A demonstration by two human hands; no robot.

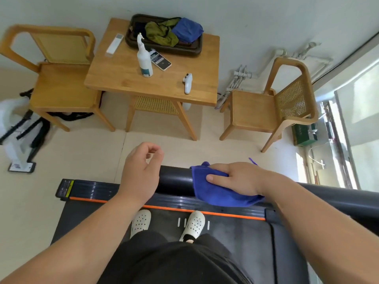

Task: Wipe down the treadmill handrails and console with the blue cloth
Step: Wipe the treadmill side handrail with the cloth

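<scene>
tip from where i'm standing: the blue cloth sits draped over the black handrail, right hand curled over it, thumb on the near side. left hand hovers loosely curled, empty. i'd wrap the cloth fully round and slide along the whole bar.

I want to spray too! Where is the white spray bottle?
The spray bottle stands upright on the wooden table, upper middle of the head view, just left of the phone and in front of the dark tray.
</scene>
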